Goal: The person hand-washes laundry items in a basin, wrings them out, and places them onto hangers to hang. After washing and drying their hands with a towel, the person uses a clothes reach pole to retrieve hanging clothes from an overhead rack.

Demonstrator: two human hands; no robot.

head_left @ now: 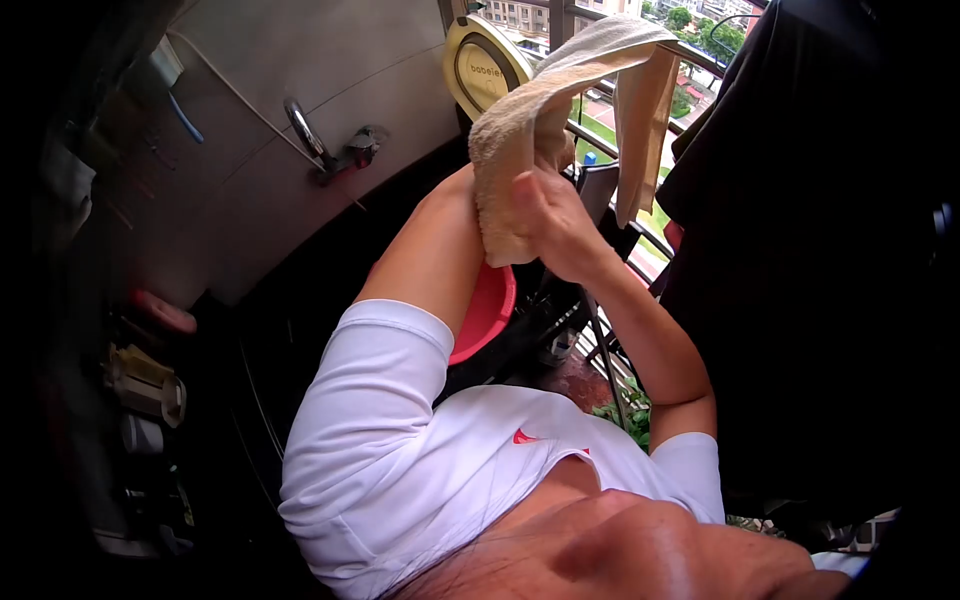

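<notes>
A long cream terry towel drapes over our left wrist before a black metal railing, one tail hanging in front of the bars, its lower corner near the rim of a round red plastic basin. Our right hand touches the cloth; with its fingers hidden, we cannot tell whether it grips. The towel mostly covers our left hand, its grasp equally unclear. Open room shows between our left forearm and a curved chrome tap; black hanging fabric borders our right side.
</notes>
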